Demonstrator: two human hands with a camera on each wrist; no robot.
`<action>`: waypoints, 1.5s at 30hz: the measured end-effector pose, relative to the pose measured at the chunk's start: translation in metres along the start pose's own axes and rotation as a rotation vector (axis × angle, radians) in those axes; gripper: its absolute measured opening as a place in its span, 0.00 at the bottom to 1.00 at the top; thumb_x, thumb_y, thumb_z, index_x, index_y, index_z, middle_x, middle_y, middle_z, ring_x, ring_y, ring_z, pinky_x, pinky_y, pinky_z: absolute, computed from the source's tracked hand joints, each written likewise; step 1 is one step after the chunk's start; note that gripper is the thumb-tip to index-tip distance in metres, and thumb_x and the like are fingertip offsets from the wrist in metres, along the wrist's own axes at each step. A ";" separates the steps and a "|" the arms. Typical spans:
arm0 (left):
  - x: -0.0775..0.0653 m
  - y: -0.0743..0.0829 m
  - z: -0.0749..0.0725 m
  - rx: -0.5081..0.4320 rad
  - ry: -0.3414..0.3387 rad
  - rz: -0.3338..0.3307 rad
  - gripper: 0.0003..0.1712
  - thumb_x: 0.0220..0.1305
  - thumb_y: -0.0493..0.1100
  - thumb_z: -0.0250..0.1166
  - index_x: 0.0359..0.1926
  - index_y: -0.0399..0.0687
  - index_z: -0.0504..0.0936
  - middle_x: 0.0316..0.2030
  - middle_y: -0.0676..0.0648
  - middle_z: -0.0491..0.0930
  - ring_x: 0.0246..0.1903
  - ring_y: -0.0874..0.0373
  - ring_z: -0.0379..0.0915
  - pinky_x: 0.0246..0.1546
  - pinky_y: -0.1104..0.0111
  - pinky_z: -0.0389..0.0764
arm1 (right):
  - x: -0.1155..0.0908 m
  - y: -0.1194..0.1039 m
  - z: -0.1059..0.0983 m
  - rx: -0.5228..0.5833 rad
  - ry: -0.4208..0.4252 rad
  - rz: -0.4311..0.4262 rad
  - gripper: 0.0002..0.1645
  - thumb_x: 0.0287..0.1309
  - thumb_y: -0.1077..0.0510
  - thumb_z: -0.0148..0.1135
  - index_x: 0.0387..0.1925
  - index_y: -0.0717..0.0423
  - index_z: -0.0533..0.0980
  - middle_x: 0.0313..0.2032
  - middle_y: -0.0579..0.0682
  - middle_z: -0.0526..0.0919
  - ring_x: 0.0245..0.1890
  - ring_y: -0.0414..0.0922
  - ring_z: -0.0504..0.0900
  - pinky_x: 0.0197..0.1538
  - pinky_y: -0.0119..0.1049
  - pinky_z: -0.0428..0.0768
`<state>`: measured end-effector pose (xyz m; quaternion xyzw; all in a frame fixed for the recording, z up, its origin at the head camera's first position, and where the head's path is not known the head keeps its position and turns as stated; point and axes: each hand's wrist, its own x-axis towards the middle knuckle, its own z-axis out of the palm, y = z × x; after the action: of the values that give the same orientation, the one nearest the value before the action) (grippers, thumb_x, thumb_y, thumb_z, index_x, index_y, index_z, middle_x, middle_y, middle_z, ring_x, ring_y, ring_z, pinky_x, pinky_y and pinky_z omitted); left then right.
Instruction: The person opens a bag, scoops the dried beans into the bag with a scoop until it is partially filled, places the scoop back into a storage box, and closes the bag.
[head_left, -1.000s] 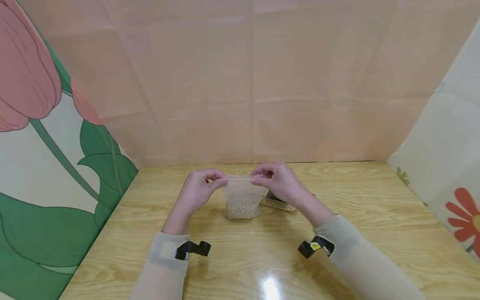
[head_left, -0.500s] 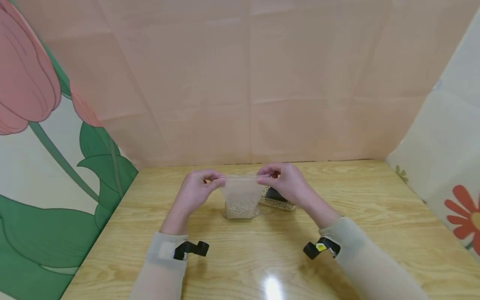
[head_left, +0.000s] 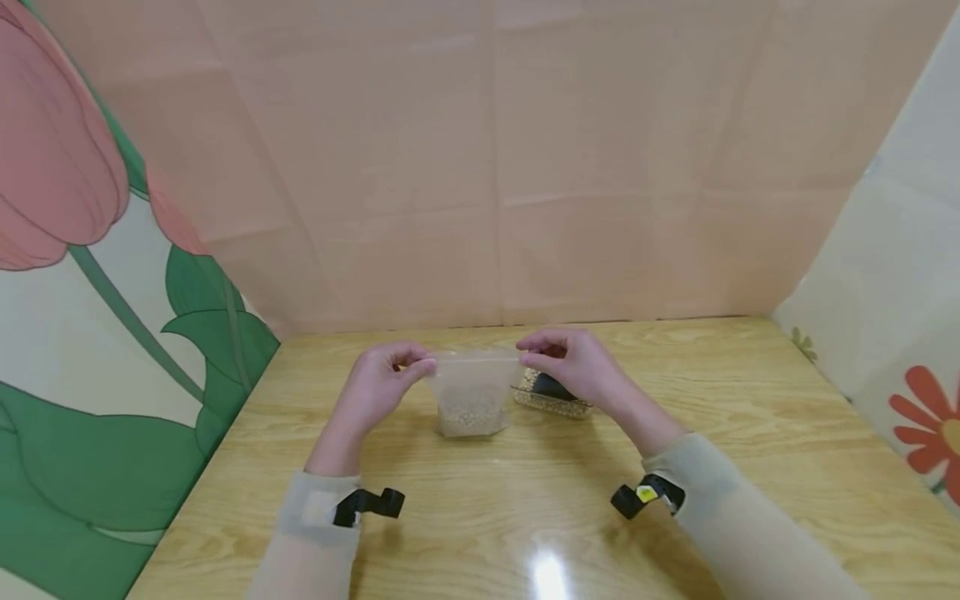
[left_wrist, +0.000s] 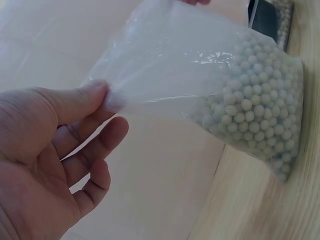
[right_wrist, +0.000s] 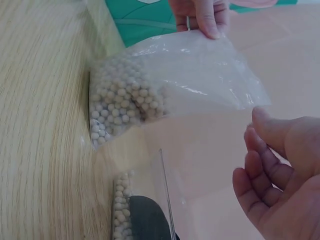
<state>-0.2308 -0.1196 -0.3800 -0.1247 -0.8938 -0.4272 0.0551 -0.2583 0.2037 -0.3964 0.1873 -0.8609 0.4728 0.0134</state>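
A clear zip bag [head_left: 471, 392] with small pale round beads [left_wrist: 260, 105] in its lower part stands on the wooden table. My left hand [head_left: 372, 390] pinches its upper left corner between thumb and forefinger, the other fingers loosely bent. At the bag's upper right corner is my right hand [head_left: 581, 367]. In the right wrist view its thumb tip [right_wrist: 260, 116] lies right at the bag's edge, with a small gap between thumb and forefinger and the other fingers relaxed. The bag's top edge is stretched flat, its sides upright.
Behind the bag to the right sits a clear box [head_left: 577, 410] of similar beads, with a dark flat piece [right_wrist: 149, 217] in it; my right hand partly covers it in the head view. A pink sheet [head_left: 495, 167] hangs along the table's [head_left: 480, 517] back edge.
My right hand has slid right along the bag's top edge to its corner, and its thumb and forefinger have parted slightly. My left hand and the bag have shifted left.
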 end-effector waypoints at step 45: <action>0.044 -0.035 0.005 0.107 0.028 -0.052 0.09 0.80 0.43 0.68 0.50 0.43 0.90 0.42 0.45 0.89 0.49 0.45 0.84 0.58 0.47 0.80 | 0.057 -0.001 0.027 -0.253 -0.068 -0.023 0.09 0.75 0.51 0.71 0.46 0.47 0.93 0.44 0.44 0.91 0.42 0.45 0.85 0.50 0.49 0.81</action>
<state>-0.2822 -0.1292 -0.4002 -0.0923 -0.9175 -0.3817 0.0633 -0.3066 0.1640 -0.3992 0.2097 -0.9116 0.3534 0.0130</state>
